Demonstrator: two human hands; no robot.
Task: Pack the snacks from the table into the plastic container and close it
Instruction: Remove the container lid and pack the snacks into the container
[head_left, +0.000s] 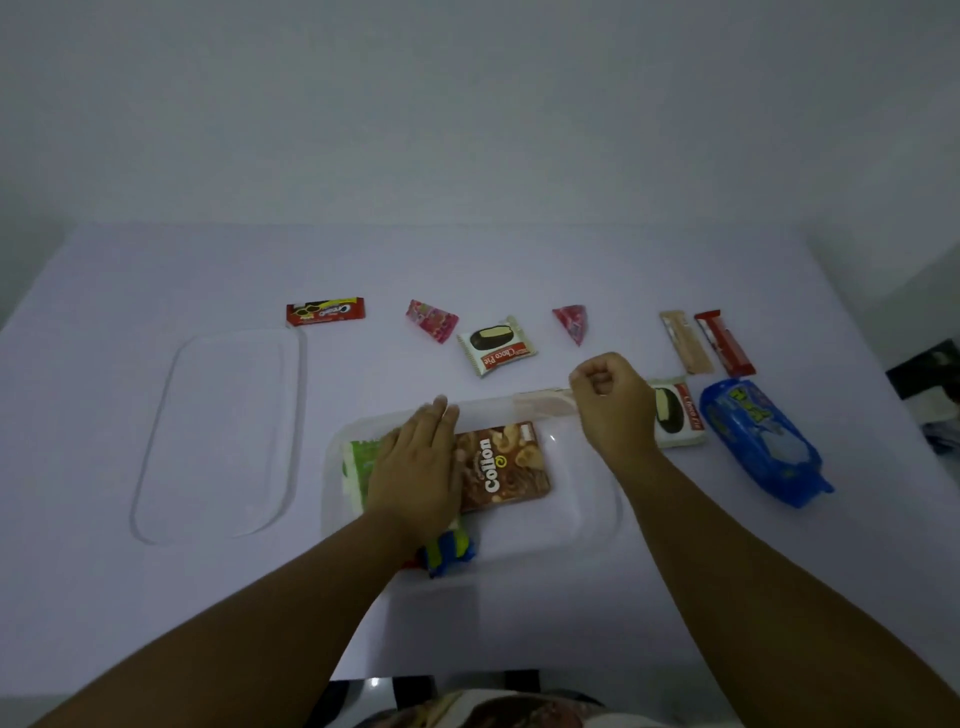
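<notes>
The clear plastic container (587, 514) sits open in front of me. Inside lie a brown Collon box (506, 467), a green packet (358, 462) and a blue-yellow packet (452, 553). My left hand (415, 467) rests flat, fingers together, on the green packet beside the box. My right hand (610, 400) is closed on a beige wafer stick (543, 402) held over the container's far rim. The clear lid (223, 431) lies to the left.
On the table are a red cookie packet (324, 310), two pink triangular candies (431, 320) (571, 322), two Choco Pies (496, 345) (680, 413), a beige wafer (685, 342), a red bar (724, 343) and a blue bag (758, 441). A dark object (930, 374) sits beyond the right edge.
</notes>
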